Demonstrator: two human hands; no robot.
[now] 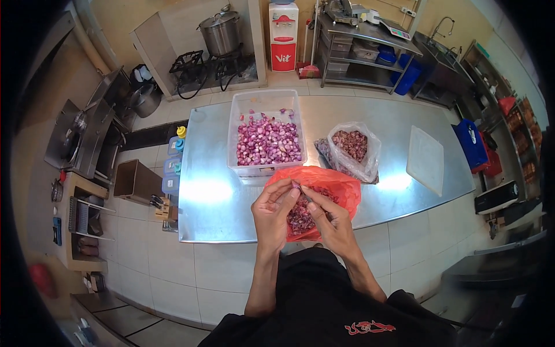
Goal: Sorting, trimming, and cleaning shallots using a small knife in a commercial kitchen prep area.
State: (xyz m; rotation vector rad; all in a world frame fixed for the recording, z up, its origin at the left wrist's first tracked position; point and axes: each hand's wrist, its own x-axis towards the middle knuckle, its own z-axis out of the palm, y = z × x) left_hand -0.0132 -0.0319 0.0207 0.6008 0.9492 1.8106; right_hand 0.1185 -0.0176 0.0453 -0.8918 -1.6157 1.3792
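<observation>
A small purple shallot (296, 185) is pinched in the fingertips of my left hand (269, 215). My right hand (334, 224) meets it from the other side, its index fingertip at the shallot and its thumb bent in. Something small and dark shows between that thumb and finger, too small to name. Below both hands lies an open red plastic bag (342, 199) with loose shallot skins (300, 218) in it. Just beyond stands a clear plastic tub (236, 130) holding many peeled shallots (269, 139).
On the steel table (217, 222), a clear bag (370, 151) of unpeeled shallots (351, 144) stands right of the tub. A pale flat lid (425, 161) lies farther right. Left of the table are a brown bin (136, 182) and a knife block (163, 208). A large pot (221, 36) stands on a burner behind.
</observation>
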